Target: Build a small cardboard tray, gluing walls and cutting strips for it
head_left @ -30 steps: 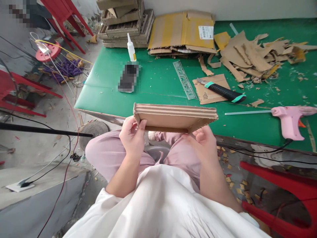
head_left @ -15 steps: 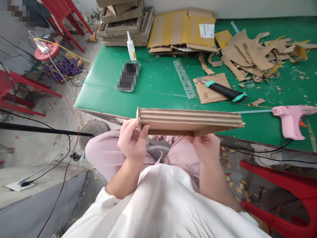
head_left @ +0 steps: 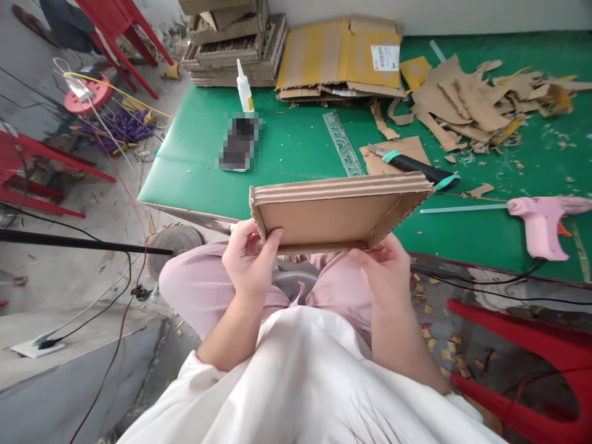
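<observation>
A shallow cardboard tray (head_left: 319,221) with low corrugated walls is held in the air above my lap, at the table's near edge. It is tilted so that its inside faces me. My left hand (head_left: 252,253) grips its left end, thumb inside the wall and fingers behind. At the near right corner, my right hand (head_left: 383,265) holds the tray; some of its fingers are hidden beneath. Beyond the tray, a black and teal utility knife (head_left: 419,168) lies over a cardboard piece (head_left: 402,151), and a clear ruler (head_left: 343,145) lies to their left.
On the green table (head_left: 194,148) are a phone (head_left: 238,145), a glue bottle (head_left: 244,89), a pink glue gun (head_left: 539,225) with a glue stick, and cardboard scraps (head_left: 485,105). Stacked cardboard trays (head_left: 235,49) and a flattened box (head_left: 340,55) stand behind. A red chair (head_left: 531,345) is at right.
The cardboard tray has tipped, its far wall rising and shifting left, so more of its inside shows. Both hands keep hold of it in nearly the same places.
</observation>
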`<state>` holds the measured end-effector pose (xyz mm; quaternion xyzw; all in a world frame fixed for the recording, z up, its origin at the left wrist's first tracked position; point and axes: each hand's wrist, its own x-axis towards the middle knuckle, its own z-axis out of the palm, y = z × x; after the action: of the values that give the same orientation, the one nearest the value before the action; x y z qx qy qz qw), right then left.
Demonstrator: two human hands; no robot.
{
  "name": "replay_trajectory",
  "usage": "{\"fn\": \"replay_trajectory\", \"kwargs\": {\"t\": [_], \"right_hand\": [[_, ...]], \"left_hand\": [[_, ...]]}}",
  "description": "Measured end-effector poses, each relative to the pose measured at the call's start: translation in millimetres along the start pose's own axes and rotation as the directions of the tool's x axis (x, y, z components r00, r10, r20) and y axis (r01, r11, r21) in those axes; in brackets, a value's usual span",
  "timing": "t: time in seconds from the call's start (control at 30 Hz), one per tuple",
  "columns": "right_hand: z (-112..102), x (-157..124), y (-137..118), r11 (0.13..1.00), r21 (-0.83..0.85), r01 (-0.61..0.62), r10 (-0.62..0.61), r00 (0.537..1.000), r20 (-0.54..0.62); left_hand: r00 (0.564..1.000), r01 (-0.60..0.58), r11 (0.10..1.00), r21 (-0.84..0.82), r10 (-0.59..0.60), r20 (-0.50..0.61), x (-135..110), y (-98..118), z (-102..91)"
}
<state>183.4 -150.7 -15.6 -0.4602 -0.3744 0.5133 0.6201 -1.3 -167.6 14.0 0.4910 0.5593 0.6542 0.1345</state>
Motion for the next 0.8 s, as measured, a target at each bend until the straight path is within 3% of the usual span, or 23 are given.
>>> {"fn": "replay_trajectory", "kwargs": {"t": [0.3,0.63,0.8], "right_hand": [[-1.1,0.5,1.0,0.998,0.052,-0.019,0.019,1.0,-0.005],[-3.1,0.9,1.8,0.999,-0.019,-0.026,0.026,0.999,-0.033],[2.3,2.4,-1.3,0.995,0.034,-0.094,0.095,0.994,-0.046]], "left_hand": [[0.995,-0.094,0.995,0.019,0.095,-0.014,-0.9,2.6,4.0],[0.996,-0.08,0.996,0.05,0.078,0.033,-3.1,0.7,2.7],[0.993,-0.118,0.993,0.01,0.118,-0.011,-3.1,-0.8,3.9]]}}
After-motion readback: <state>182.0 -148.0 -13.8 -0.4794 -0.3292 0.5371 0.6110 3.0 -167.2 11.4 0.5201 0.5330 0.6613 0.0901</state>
